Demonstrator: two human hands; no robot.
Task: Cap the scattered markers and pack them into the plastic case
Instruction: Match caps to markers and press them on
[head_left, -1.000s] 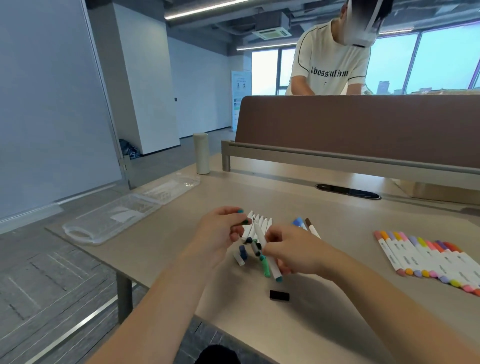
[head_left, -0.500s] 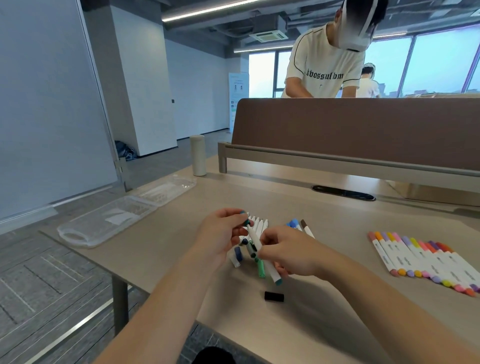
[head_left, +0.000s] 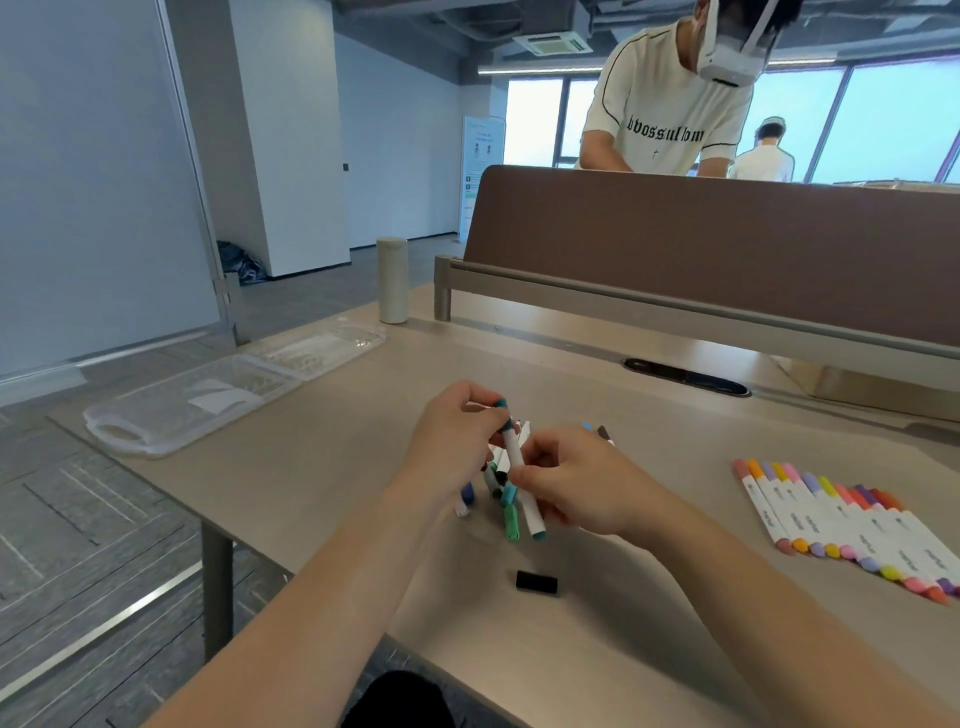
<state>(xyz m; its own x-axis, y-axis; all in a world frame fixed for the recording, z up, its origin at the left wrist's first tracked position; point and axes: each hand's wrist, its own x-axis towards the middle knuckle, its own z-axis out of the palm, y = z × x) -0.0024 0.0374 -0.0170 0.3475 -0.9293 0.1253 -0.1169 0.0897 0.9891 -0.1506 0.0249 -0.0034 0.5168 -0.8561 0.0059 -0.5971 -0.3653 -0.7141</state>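
1. The right hand (head_left: 576, 483) has its fingers curled round the lower half of a white marker (head_left: 514, 449). It holds the marker tilted, off the desk (head_left: 322, 467).
2. The left hand (head_left: 457, 441) pinches the teal cap (head_left: 503, 413) at the marker's upper end between thumb and fingertips. The marker's lower end is teal too.
3. Directly beneath both hands, a small heap of loose markers (head_left: 496, 480) lies on the desk about midway along its front edge. A green marker (head_left: 511, 525) sticks out of the heap toward that edge.
4. A black cap (head_left: 536, 582) lies alone, closer to the front edge and apart from the heap.
5. Toward the right edge, a row of capped markers (head_left: 841, 519) lies side by side, touching. Their ends are pink, orange, yellow and purple.
6. The clear plastic case (head_left: 182, 400) lies open along the left edge, well apart from the hands. Its handle cutout points to the front-left corner and its lid (head_left: 317, 348) is folded out behind it.
7. A beige cylinder (head_left: 392, 280) stands upright at the far-left corner, just beyond the lid.
8. A brown divider (head_left: 727, 244) runs along the far edge, and a person in a headset (head_left: 670, 114) leans over behind it.
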